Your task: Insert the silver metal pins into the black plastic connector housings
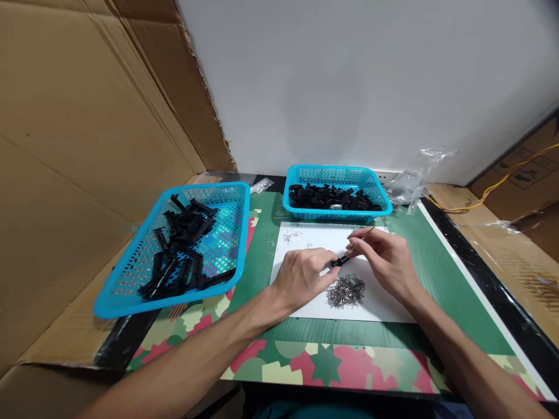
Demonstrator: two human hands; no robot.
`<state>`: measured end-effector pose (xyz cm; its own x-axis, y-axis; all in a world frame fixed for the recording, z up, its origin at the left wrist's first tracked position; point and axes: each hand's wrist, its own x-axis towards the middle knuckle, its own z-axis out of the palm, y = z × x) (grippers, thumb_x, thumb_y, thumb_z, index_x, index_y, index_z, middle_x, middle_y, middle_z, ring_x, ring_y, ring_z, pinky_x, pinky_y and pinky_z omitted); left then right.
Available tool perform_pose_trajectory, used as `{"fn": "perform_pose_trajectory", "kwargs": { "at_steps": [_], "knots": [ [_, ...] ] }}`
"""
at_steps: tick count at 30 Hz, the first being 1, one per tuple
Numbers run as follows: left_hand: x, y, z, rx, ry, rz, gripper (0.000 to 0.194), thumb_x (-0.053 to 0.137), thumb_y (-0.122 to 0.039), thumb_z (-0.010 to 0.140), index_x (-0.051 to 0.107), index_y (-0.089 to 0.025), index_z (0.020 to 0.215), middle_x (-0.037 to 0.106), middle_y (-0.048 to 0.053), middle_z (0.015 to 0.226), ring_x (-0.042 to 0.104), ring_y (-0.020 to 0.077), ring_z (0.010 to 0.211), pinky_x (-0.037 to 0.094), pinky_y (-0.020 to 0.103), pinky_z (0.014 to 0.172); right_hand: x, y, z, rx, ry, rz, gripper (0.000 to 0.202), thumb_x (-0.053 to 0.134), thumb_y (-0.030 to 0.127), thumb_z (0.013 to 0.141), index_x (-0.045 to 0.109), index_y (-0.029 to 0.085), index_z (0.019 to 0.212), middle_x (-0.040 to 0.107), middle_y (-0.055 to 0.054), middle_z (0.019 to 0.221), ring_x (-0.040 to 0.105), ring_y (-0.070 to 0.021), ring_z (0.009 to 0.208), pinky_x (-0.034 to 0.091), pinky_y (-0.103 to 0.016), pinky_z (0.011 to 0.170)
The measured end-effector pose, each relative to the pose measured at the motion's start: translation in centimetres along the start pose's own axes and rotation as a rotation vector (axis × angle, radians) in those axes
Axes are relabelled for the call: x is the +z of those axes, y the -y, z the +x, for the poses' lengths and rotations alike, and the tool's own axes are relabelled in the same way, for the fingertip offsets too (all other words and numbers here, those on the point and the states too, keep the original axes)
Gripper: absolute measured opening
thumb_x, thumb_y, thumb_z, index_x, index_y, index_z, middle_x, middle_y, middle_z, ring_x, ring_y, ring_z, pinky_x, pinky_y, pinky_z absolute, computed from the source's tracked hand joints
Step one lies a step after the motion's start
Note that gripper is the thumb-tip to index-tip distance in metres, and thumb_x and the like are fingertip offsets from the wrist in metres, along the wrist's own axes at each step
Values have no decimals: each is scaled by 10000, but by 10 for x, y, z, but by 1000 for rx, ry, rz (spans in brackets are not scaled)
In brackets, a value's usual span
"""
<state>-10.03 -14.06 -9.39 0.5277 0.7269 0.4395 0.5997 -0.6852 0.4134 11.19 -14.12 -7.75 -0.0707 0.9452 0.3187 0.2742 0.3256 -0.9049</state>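
My left hand (pixel 304 272) is closed on a small black plastic part (pixel 340 261) above a white sheet (pixel 301 308). From the other side, my right hand (pixel 386 259) pinches a thin, pointed tool (pixel 369 232), its lower end close to the black part. Whether the tool touches the part cannot be made out. Just below both hands lies a pile of tiny metal pieces (pixel 346 291), perhaps springs or clips, too small to name. A few more loose metal bits (pixel 290 237) are scattered on the sheet's upper left.
At left, a blue basket (pixel 246 233) holds long black plastic parts (pixel 187 227). Behind the sheet, a smaller blue basket (pixel 336 216) contains short black parts (pixel 323 195). Clear plastic bags (pixel 406 186) and a yellow cable (pixel 489 192) lie at right. Cardboard (pixel 87 87) walls the left.
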Motion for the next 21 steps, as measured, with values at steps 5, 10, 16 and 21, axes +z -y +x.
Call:
{"fn": "perform_pose_trajectory", "kwargs": {
  "at_steps": [5,10,16,21],
  "knots": [
    [1,-1,0,30,13,53,45,705,-182,910,748,-180,923,791,0,883,752,193,786,463,297,640,10,6,-3,17,48,-83,170,692,335,958,751,179,924,769,-41,804,726,-168,693,569,-275,627],
    [-1,-4,1,44,16,78,56,703,-188,917,759,-181,921,780,-1,844,725,178,733,443,294,625,10,6,-3,-18,52,-102,171,683,304,964,713,188,843,757,-26,814,705,-144,691,564,-264,656],
    [0,-5,1,3,0,47,68,723,-183,888,775,-189,933,794,-13,862,725,169,724,428,286,603,12,6,-4,-82,77,-183,158,671,275,971,698,194,839,750,-11,761,706,-142,681,562,-259,668],
    [1,-6,2,-61,21,-3,63,725,-205,889,775,-193,925,793,-9,850,727,169,743,449,280,630,11,4,-4,-105,52,-220,142,685,242,953,712,192,822,763,-11,755,713,-141,668,562,-245,655]
  ]
}}
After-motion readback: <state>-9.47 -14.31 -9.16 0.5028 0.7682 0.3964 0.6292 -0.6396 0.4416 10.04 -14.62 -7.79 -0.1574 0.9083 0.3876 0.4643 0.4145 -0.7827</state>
